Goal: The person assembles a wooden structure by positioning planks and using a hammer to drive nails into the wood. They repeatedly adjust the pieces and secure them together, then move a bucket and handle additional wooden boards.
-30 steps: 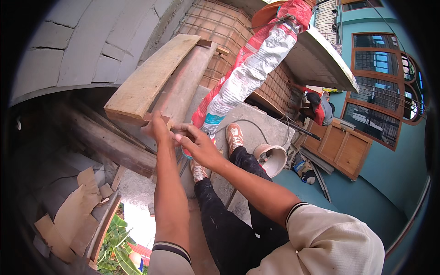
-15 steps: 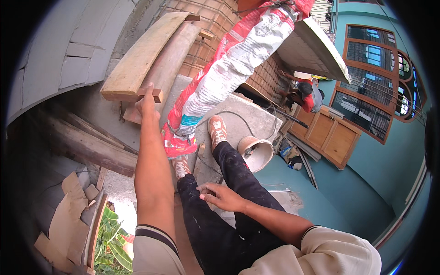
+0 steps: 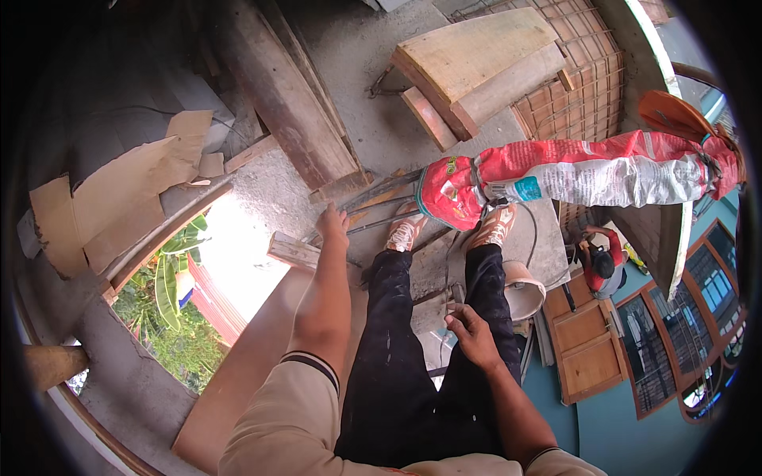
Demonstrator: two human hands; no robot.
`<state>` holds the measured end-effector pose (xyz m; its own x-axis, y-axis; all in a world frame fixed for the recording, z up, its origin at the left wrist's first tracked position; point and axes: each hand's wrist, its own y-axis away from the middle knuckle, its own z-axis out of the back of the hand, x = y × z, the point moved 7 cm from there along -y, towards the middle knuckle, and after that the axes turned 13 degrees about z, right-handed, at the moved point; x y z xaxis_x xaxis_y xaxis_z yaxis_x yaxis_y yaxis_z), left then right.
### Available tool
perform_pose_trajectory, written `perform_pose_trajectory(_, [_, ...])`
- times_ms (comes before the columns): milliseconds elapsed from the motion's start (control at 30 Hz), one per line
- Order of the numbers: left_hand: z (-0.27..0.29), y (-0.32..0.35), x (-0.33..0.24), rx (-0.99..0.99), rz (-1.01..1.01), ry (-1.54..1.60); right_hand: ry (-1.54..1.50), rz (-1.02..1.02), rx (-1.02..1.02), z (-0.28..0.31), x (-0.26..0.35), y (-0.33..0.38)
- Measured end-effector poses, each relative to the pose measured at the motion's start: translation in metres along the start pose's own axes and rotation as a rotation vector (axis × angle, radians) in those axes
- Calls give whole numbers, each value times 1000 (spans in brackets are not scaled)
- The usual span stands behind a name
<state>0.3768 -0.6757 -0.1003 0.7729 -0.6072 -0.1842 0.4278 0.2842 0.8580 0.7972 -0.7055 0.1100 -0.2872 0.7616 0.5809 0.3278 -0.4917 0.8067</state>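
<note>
Left hand (image 3: 332, 224) reached forward and down to the bundle of steel rods (image 3: 373, 202) lying on the concrete ledge (image 3: 262, 198), fingers laid on the rod ends; grip around them impossible to tell. Right hand (image 3: 470, 333) rested loosely on the right thigh, fingers relaxed, grasping nothing. Rods ran just beside the shoes (image 3: 405, 230), under the end of a red-and-white sack (image 3: 571, 176). Wooden planks (image 3: 476, 63) lay beyond, well apart.

Left hand (image 3: 332, 224) outstretched, right hand (image 3: 470, 333) half-curled
</note>
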Motion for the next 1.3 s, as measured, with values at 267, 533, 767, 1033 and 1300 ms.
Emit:
perform_pose_trajectory(267, [-51,-112,-52,212,158,409,9,-142,49,-63,-48,-14])
perform_pose_trajectory(533, [-24,-153,-90,-45,186,328,145,-143,53,-90,-58,-30])
perform_pose_trajectory(767, [13,-131,-101,250,39,147,128,82,82,-122,6,-108])
perform_pose_trajectory(1033, [63,-18,-165,416,-286,-114,124,361,-1,-191,231,-357])
perform_pose_trajectory(1300, [81,71,-207,25,-484,-391,-5,501,136,-249,304,-333])
